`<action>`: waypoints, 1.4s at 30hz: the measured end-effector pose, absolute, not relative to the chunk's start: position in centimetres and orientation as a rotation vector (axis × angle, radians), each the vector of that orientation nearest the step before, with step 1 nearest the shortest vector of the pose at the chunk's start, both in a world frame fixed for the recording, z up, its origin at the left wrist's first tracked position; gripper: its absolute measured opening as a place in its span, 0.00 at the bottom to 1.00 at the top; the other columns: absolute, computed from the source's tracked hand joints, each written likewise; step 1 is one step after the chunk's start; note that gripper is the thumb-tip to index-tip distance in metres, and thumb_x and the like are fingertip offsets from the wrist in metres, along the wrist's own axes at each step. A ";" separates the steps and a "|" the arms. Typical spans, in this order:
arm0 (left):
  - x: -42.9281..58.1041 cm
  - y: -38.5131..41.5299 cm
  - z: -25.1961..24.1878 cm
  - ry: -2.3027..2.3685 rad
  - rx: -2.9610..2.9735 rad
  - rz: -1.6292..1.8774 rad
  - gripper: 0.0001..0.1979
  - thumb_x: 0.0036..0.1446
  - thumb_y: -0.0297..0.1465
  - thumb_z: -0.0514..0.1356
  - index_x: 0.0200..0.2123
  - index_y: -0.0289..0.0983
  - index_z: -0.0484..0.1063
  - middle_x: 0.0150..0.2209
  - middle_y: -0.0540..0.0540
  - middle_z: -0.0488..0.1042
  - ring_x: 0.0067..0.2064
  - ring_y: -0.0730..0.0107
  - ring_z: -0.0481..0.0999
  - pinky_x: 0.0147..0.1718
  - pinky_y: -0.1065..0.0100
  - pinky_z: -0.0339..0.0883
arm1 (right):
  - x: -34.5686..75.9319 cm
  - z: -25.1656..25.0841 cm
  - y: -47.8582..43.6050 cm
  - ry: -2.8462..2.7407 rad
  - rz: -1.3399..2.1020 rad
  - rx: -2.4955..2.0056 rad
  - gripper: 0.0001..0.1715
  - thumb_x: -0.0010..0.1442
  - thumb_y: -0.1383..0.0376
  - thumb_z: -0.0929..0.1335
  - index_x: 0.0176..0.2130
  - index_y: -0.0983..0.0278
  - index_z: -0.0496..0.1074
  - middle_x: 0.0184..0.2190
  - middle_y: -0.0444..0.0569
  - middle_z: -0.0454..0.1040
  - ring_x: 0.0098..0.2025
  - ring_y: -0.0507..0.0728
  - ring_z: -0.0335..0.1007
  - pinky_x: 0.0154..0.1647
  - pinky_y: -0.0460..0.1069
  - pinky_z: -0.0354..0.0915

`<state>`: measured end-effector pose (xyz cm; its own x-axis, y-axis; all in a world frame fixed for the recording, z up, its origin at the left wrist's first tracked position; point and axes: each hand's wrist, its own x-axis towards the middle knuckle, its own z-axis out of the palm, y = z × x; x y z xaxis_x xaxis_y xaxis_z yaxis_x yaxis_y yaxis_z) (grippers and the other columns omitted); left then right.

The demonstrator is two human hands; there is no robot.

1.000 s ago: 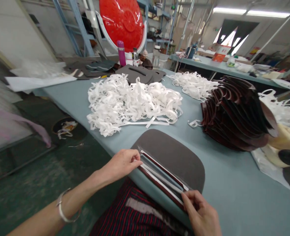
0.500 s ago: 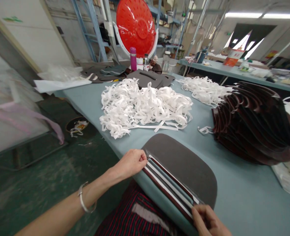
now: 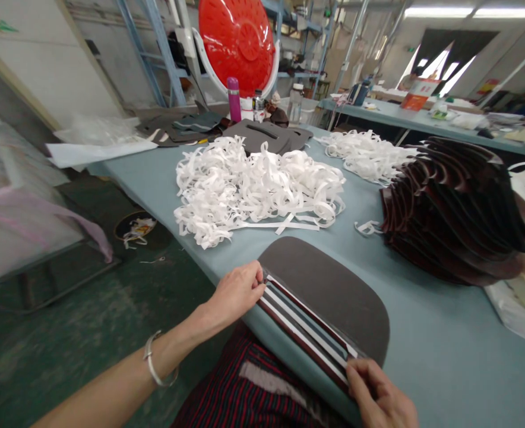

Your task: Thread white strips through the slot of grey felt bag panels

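A dark grey rounded panel [image 3: 329, 291] lies at the table's near edge, with a long slot bordered in dark red-brown along its near side. White strips [image 3: 309, 328] run lengthwise along the slot. My left hand [image 3: 239, 288], a bangle on its wrist, is closed in a pinch at the slot's far left end, on a strip end. At the near right end my right hand [image 3: 380, 392] pinches the other end of the strip between thumb and fingers. The fingertips partly hide both strip ends.
Beyond the panel lies a heap of white strips [image 3: 262, 190], with another heap [image 3: 369, 156] farther back. A tall stack of dark brown curved pieces [image 3: 454, 214] stands at the right. A purple bottle [image 3: 233, 100] and a red round heater-like object [image 3: 238, 44] are behind.
The view has shifted slightly. Both hands keep their pinch at the two ends of the slot, and the panel and strips look nearly the same.
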<state>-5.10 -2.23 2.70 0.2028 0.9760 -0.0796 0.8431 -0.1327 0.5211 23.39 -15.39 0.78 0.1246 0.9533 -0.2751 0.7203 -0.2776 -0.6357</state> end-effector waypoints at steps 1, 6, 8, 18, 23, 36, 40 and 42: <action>-4.9 -2.6 2.7 1.682 2.120 0.421 0.03 0.55 0.26 0.54 0.33 0.38 0.68 0.30 0.50 0.71 0.32 0.69 0.70 0.31 0.69 0.61 | 23.1 1.0 -15.4 -1.602 0.921 -2.058 0.23 0.59 0.47 0.60 0.30 0.60 0.71 0.24 0.43 0.72 0.27 0.52 0.68 0.29 0.43 0.61; -4.3 -4.8 2.2 1.607 2.528 0.441 0.09 0.61 0.24 0.50 0.37 0.36 0.69 0.36 0.45 0.71 0.39 0.62 0.69 0.41 0.61 0.62 | 21.8 2.2 -15.2 -1.432 0.860 -2.086 0.17 0.57 0.54 0.61 0.25 0.61 0.67 0.19 0.41 0.66 0.23 0.51 0.61 0.26 0.44 0.56; -4.6 -5.6 1.9 1.539 2.624 0.413 0.12 0.61 0.23 0.49 0.44 0.36 0.69 0.41 0.42 0.72 0.43 0.59 0.69 0.42 0.59 0.62 | 21.6 2.4 -15.0 -1.399 0.838 -2.107 0.13 0.56 0.58 0.62 0.24 0.61 0.66 0.19 0.40 0.65 0.22 0.50 0.60 0.25 0.44 0.54; -4.8 -8.2 1.1 1.421 2.915 0.168 0.29 0.57 0.38 0.60 0.61 0.54 0.56 0.58 0.35 0.60 0.56 0.45 0.63 0.45 0.52 0.63 | 21.3 2.4 -14.8 -1.398 0.762 -2.236 0.08 0.52 0.66 0.63 0.23 0.61 0.66 0.16 0.38 0.65 0.21 0.49 0.61 0.24 0.44 0.50; -3.9 -8.4 0.9 1.494 2.904 0.152 0.27 0.58 0.39 0.59 0.60 0.53 0.59 0.58 0.34 0.62 0.57 0.43 0.63 0.46 0.50 0.61 | 21.1 2.8 -14.4 -1.437 0.697 -2.297 0.07 0.51 0.68 0.64 0.22 0.61 0.66 0.16 0.38 0.66 0.21 0.49 0.62 0.25 0.44 0.50; -0.6 -9.9 0.7 1.386 2.780 0.350 0.30 0.53 0.43 0.62 0.59 0.50 0.61 0.61 0.34 0.60 0.63 0.40 0.56 0.55 0.42 0.55 | 19.2 2.0 -14.8 -2.062 0.155 -1.914 0.17 0.60 0.72 0.59 0.43 0.61 0.71 0.34 0.48 0.70 0.32 0.53 0.67 0.29 0.45 0.59; -0.6 -8.2 1.0 1.357 2.710 0.422 0.26 0.55 0.42 0.61 0.57 0.46 0.64 0.61 0.36 0.61 0.62 0.45 0.58 0.56 0.43 0.56 | 19.5 1.4 -14.1 -2.044 0.202 -1.739 0.13 0.61 0.72 0.59 0.37 0.63 0.71 0.31 0.48 0.68 0.32 0.53 0.68 0.34 0.46 0.64; -1.3 -6.9 1.0 1.353 2.665 0.476 0.22 0.59 0.38 0.58 0.56 0.42 0.64 0.59 0.38 0.64 0.61 0.51 0.60 0.57 0.47 0.57 | 20.4 1.1 -13.5 -2.001 0.283 -1.687 0.12 0.62 0.70 0.59 0.36 0.63 0.70 0.32 0.47 0.68 0.32 0.52 0.69 0.35 0.45 0.65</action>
<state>-1.26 -6.93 1.04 0.5524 0.8028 0.2246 0.7668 -0.5950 0.2408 20.45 -13.49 1.11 -0.1041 0.9649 0.2409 0.8601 0.2090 -0.4654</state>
